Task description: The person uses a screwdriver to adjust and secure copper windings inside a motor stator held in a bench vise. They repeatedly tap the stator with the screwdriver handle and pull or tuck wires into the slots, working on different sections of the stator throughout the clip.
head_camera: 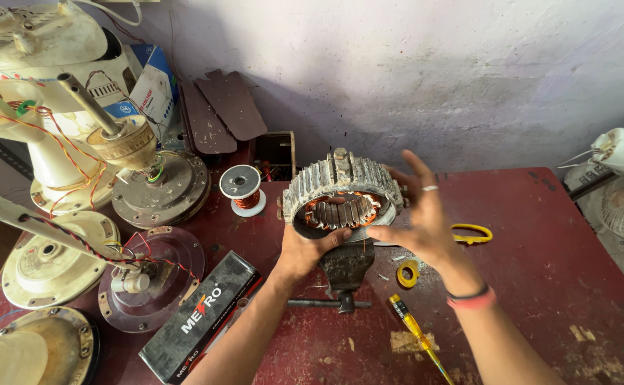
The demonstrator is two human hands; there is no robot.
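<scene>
A round grey motor stator [340,189] with copper windings inside stands on edge above a small bench vise [345,269] on the red table [540,235]. My left hand [305,249] grips its lower left rim, thumb on the front. My right hand [419,214] is spread open at its right side, fingertips near or just touching the rim, a ring on one finger and a red band on the wrist.
A spool of copper wire [243,189], fan motor housings [161,189] and dismantled fan parts [48,257] crowd the left. A dark long box [201,319] lies front left. A yellow-handled screwdriver [415,331], a yellow tape roll [408,273] and yellow-handled scissors [472,233] lie right of the vise.
</scene>
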